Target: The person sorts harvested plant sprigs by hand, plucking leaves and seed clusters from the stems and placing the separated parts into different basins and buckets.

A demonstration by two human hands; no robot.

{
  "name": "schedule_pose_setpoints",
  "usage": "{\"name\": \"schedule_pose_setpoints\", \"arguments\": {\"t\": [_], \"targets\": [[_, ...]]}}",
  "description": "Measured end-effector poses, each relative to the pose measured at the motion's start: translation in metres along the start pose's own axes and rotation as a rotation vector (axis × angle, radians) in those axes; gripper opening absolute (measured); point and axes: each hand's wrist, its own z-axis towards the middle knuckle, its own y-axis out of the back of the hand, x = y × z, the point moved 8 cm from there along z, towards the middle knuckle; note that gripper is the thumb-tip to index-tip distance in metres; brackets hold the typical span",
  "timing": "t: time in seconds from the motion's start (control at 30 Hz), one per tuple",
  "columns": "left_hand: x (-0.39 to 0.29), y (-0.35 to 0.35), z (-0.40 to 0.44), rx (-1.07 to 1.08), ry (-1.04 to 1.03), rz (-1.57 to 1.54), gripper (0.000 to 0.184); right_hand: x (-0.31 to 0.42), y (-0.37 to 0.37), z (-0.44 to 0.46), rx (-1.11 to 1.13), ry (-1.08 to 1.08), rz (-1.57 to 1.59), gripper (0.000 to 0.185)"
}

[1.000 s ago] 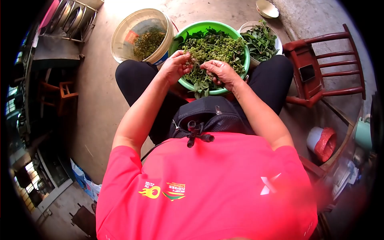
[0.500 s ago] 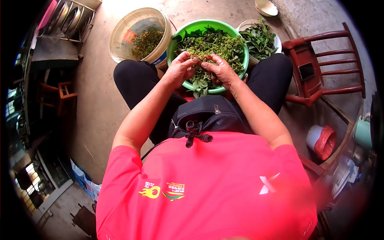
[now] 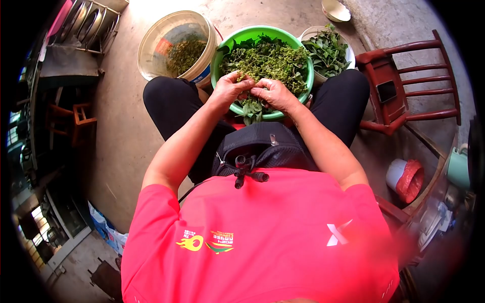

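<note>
My left hand (image 3: pixel 230 90) and my right hand (image 3: pixel 276 94) meet over the near side of a green plastic basin (image 3: pixel 216 65). Both have their fingertips pinched together, almost touching. A small green sprig seems to be between them, mostly hidden by the fingers. Heaped in the basin are sprigs bearing clusters of tiny green berries (image 3: pixel 270 58). Below the hands, leafy stems (image 3: pixel 251 112) hang over the basin's near rim.
Left of the basin stands a large pale bucket (image 3: pixel 146 48) holding loose berry clusters (image 3: pixel 184 54). A white bucket (image 3: pixel 350 56) of green leaves (image 3: pixel 327 50) is on the right. Beyond it are a reddish wooden chair (image 3: pixel 381 91) with a phone-like dark object and a pale bowl (image 3: pixel 336 10).
Both hands have dropped slightly toward me and drawn closer together. Their fingers have shifted, and the sprig between them is less visible.
</note>
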Motion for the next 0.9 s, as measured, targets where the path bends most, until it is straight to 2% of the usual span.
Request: {"name": "schedule_pose_setpoints", "arguments": {"t": [0.23, 0.3, 0.37, 0.43, 0.5, 0.6, 0.63, 0.7, 0.77, 0.83, 0.9], "targets": [[-0.023, 0.001, -0.007, -0.115, -0.126, 0.208, 0.007, 0.013, -0.001, -0.001, 0.009, -0.027, 0.012, 0.018], [-0.04, 0.017, -0.008, -0.258, -0.208, 0.036, 0.008, 0.016, 0.002, -0.007, 0.047, -0.035, -0.041, 0.018], [-0.074, 0.061, -0.007, -0.454, -0.351, 0.005, 0.01, 0.006, 0.012, -0.013, -0.014, -0.069, -0.029, 0.018], [-0.104, 0.103, 0.0, -0.518, -0.464, 0.103, 0.017, 0.004, 0.021, -0.013, -0.076, -0.081, 0.132, 0.018], [-0.127, 0.139, 0.003, -0.644, -0.487, 0.28, 0.034, 0.015, 0.028, -0.018, -0.141, -0.142, 0.286, 0.018], [-0.147, 0.161, 0.001, -0.819, -0.247, 0.752, 0.062, 0.011, 0.036, -0.012, -0.121, -0.095, 0.517, 0.017], [-0.139, 0.165, 0.008, -0.819, -0.25, 0.755, 0.062, 0.009, 0.038, -0.011, -0.137, -0.101, 0.558, 0.017], [-0.138, 0.136, 0.022, -0.775, -0.673, 1.442, 0.056, 0.006, 0.038, -0.009, -0.144, -0.098, 0.56, 0.017], [-0.109, 0.084, 0.033, -0.364, -0.444, 1.149, 0.042, 0.004, 0.038, -0.009, -0.149, -0.1, 0.557, 0.017], [-0.079, 0.036, 0.038, -0.177, -0.334, 1.285, 0.033, 0.004, 0.036, -0.008, -0.117, -0.091, 0.561, 0.017], [-0.063, 0.003, 0.038, -0.168, -0.443, 1.438, 0.035, 0.002, 0.037, -0.009, -0.136, -0.103, 0.552, 0.017]]}}
